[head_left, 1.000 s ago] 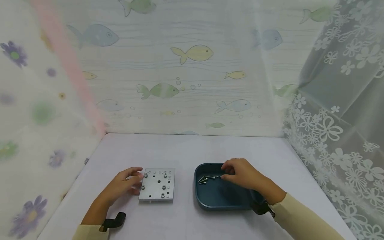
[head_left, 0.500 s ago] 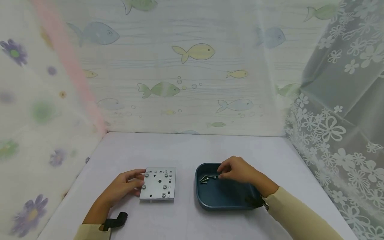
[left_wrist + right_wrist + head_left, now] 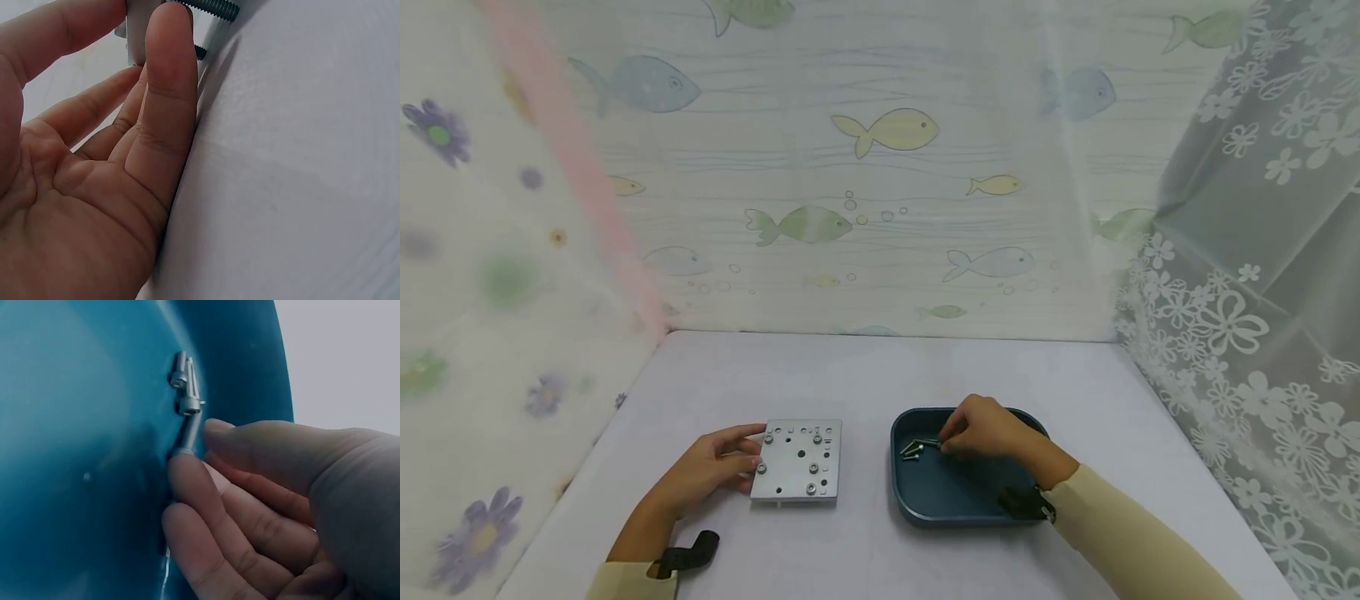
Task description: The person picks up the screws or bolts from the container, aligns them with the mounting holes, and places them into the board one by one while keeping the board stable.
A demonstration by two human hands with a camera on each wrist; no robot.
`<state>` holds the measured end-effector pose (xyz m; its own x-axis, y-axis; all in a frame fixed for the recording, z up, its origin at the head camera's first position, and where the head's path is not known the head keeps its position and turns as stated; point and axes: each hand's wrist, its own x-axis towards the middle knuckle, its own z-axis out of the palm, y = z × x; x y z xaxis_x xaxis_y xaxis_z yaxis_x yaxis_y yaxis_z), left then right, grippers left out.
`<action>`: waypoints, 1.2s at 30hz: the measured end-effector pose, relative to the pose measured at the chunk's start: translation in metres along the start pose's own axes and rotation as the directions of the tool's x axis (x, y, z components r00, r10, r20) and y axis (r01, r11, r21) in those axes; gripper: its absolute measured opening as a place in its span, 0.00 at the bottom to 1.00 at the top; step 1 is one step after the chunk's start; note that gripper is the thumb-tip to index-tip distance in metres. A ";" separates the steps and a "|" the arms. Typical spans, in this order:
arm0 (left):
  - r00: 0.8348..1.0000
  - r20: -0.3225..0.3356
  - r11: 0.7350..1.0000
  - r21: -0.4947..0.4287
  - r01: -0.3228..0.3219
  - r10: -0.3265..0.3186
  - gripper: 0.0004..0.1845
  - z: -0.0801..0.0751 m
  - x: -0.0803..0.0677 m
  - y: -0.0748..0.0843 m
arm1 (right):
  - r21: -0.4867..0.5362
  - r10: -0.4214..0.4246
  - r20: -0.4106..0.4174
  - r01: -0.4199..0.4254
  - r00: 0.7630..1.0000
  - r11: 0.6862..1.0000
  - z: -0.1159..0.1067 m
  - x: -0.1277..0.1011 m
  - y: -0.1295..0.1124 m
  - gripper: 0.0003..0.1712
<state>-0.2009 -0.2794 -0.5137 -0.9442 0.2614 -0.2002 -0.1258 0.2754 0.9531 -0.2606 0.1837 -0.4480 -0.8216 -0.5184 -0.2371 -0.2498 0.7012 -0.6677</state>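
A square silver metal plate (image 3: 792, 477) with holes and several screw heads lies left of centre in the head view. At its left edge my left hand (image 3: 703, 471) holds it by the fingers. The left wrist view shows threaded screw ends (image 3: 215, 9) sticking out beneath the plate, close to a fingertip. My right hand (image 3: 981, 429) reaches into a dark blue tray (image 3: 955, 515), fingers bent and thumb apart from them. Several loose socket-head screws (image 3: 189, 384) lie in the tray. One screw (image 3: 189, 436) is right at the fingertips, partly covered by a finger.
A white cloth-covered table (image 3: 865, 375) lies under everything, with bare cloth between plate and tray. Fish-patterned curtain (image 3: 880, 208) hangs behind it. Flowered sheets hang at the left and right sides. Each wrist wears a black strap (image 3: 688, 554).
My right hand has moved left and lower in the tray, towards the screws. My left fingers have closed in on the plate's edge; the plate barely shifts in view.
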 end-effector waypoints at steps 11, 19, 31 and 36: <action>1.000 -0.025 1.000 -0.016 0.015 -0.015 0.38 0.001 0.002 -0.002 | 0.001 0.076 -0.013 -0.076 0.997 0.997 0.005 0.008 -0.005 0.07; 0.999 -0.038 0.999 -0.022 0.025 -0.026 0.39 0.001 0.001 -0.001 | -0.078 0.096 -0.040 -0.098 0.995 0.992 0.012 0.012 -0.004 0.02; 0.999 -0.044 1.000 -0.007 0.018 -0.018 0.37 0.001 0.003 -0.003 | -0.139 0.110 -0.040 -0.115 0.993 0.984 0.015 0.011 -0.012 0.08; 0.999 -0.048 1.000 0.012 0.017 -0.016 0.37 0.001 0.003 -0.003 | -0.148 0.126 -0.037 -0.130 0.991 0.980 0.016 0.011 -0.012 0.08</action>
<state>-0.2025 -0.2783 -0.5175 -0.9555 0.2126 -0.2044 -0.1379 0.2904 0.9469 -0.2583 0.1611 -0.4540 -0.8652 -0.4070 -0.2929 -0.2135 0.8275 -0.5193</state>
